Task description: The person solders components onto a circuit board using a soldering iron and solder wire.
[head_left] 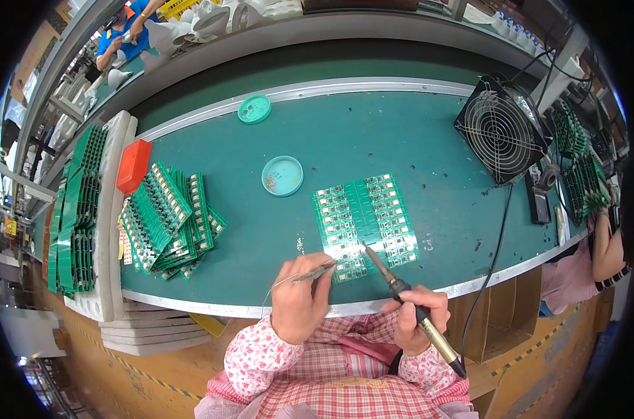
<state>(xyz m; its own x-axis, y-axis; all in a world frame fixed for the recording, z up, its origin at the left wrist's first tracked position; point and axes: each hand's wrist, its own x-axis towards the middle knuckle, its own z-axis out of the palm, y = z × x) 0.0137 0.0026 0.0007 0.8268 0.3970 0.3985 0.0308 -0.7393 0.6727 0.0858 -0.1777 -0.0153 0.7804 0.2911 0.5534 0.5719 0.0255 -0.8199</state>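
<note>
A green circuit board panel [364, 223] with rows of small parts lies flat on the bench near its front edge. My right hand [423, 315] is closed round a soldering iron [428, 328], its tip over the lower middle of the panel; whether it touches cannot be told. At the panel's lower left corner, my left hand [297, 297] pinches metal tweezers [312, 274] pointing toward the board. A thin wire curves down beside that hand, and I cannot make out whether it is gripped too.
Left of the panel stand a stack of circuit boards [166, 223], a red box [133, 166] and a white foam tray [114, 209] of boards. Two round dishes [282, 176] sit farther back. A fan [500, 133] and an iron stand [539, 199] occupy the right. Co-workers are at upper left and far right.
</note>
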